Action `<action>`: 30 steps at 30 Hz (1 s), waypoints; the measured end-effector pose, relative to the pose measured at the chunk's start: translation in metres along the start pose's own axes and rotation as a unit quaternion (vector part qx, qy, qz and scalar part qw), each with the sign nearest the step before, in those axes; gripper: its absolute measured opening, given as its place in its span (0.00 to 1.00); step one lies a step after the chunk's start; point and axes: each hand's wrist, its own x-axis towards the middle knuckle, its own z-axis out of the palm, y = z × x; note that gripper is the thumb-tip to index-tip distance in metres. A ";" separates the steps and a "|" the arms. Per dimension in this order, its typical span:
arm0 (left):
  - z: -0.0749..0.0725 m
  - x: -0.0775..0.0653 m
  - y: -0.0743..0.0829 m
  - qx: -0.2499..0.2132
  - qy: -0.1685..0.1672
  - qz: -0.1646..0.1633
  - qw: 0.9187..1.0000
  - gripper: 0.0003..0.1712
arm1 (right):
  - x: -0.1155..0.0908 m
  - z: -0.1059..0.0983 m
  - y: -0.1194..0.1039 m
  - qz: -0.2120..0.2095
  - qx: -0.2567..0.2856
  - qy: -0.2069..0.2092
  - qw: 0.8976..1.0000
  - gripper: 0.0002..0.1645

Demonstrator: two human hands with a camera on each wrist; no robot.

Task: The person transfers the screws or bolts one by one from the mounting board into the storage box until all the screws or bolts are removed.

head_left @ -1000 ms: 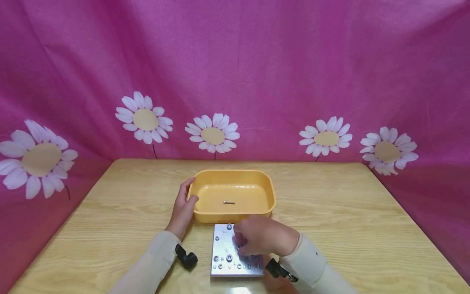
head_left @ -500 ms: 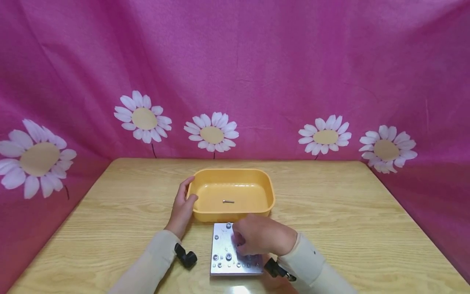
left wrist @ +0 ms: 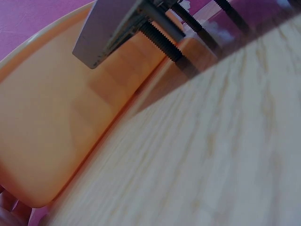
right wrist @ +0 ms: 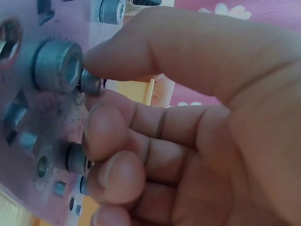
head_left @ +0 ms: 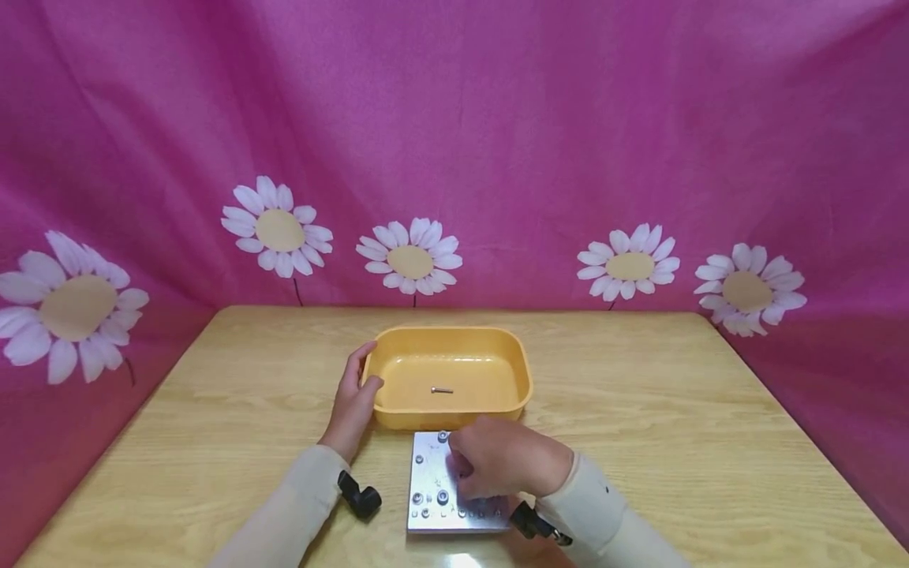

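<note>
While the left hand (head_left: 353, 406) gripped the left end of the yellow, rounded-rectangular plastic tray (head_left: 433, 420), thumb over the rim, the right hand (head_left: 510, 457) held a small, cylindrical, grey metal screw head (right wrist: 91, 84) in a narrow pinch between thumb and forefinger; that head stood on the flat, rectangular, silver metal plate (head_left: 433, 473), on the person's side of the tray, with dark, threaded metal shanks (left wrist: 160, 40) jutting from the underside; one thin, silver metal screw (head_left: 442, 390) lay loose in the tray; the step in hand looked like turning the pinched screw by fingertip, though whether inward or outward could not be told; the next move seemed to call for a steady, upright twist, clear of the larger, round, socketed metal bolt head (right wrist: 59, 66) just beside it
</note>
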 end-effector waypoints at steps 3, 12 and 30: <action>-0.001 -0.003 -0.002 0.001 -0.001 -0.007 1.000 0.33 | -0.001 0.003 -0.001 -0.004 -0.003 0.003 1.000 0.15; -0.003 -0.007 -0.005 -0.001 -0.006 0.002 1.000 0.33 | -0.002 0.004 -0.002 -0.003 0.004 0.002 1.000 0.14; -0.001 -0.002 0.003 -0.005 -0.002 0.005 1.000 0.34 | 0.000 -0.004 -0.001 -0.003 0.004 0.017 1.000 0.13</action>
